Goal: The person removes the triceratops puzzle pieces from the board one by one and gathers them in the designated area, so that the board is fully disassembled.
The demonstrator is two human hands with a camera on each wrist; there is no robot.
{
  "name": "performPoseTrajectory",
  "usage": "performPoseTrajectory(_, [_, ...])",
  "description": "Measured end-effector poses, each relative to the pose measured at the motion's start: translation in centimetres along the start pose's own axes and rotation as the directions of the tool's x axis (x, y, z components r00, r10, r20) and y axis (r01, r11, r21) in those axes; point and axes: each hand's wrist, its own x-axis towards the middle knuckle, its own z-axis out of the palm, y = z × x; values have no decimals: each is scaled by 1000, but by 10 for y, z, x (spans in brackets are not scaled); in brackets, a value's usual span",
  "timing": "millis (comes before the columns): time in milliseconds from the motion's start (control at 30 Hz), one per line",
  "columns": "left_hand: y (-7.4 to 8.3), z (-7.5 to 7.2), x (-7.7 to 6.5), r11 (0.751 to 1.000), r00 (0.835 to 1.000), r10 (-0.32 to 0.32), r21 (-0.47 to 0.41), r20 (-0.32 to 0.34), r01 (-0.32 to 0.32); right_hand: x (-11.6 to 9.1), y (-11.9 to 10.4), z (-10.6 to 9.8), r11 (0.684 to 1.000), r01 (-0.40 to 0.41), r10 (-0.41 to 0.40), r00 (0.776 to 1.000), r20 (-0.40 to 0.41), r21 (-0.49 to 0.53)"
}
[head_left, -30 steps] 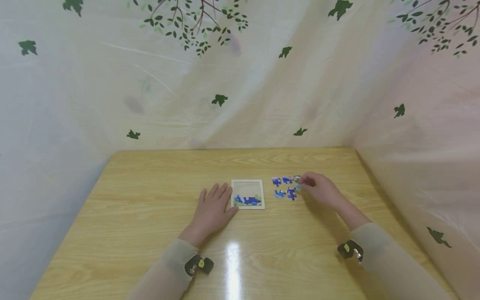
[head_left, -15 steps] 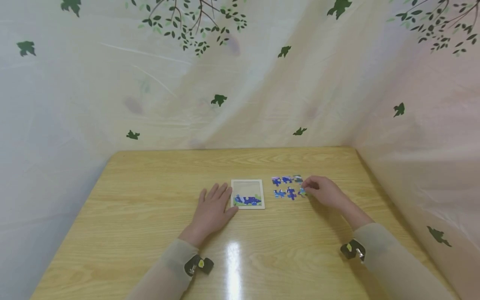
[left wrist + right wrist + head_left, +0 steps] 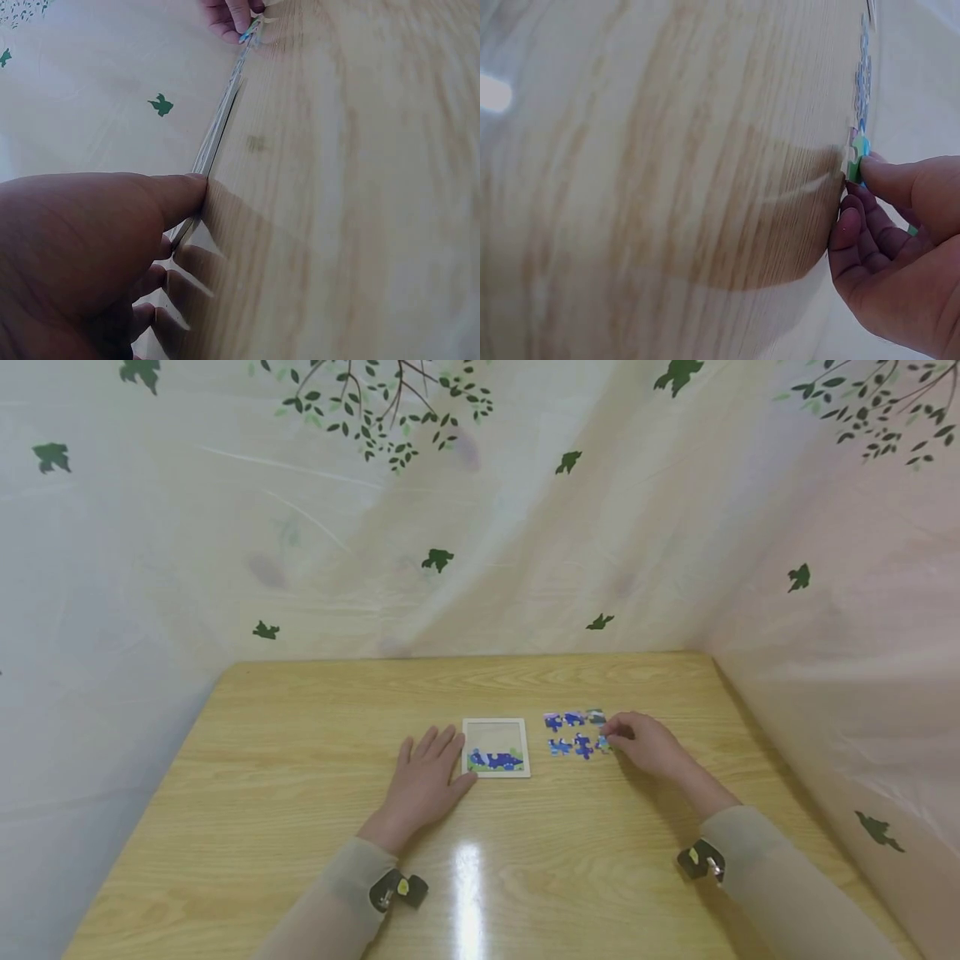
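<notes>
- From here I see the left hand lying on the bench, fingers spread and straight; its grip is wide and has hold of nothing.
- Its thumb and forefinger touch the near-left corner and left side of the white frame.
- Inside the frame, a blue and green strip fills the near part; bare backing shows beyond.
- To the frame's right, well clear of it, a far row of three pieces lies on the bench.
- Nearer are a light blue piece and a dark blue piece, side by side.
- At the right end of that nearer row, the right hand has its grip nearly closed, thumb and finger pinching a green piece; I can't tell whether it touches the bench.
</notes>
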Motion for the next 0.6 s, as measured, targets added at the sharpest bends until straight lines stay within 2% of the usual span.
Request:
performPoseTrajectory(300, [0, 0, 0, 1000, 1000, -2, 4, 1, 2, -1, -1, 3, 1000, -1, 1, 1000, -9, -20])
performPoseTrajectory(600, [-3, 2, 1, 1000, 1000, -4, 19, 12, 4, -2, -2, 4, 1000, -17, 15, 998, -55, -19])
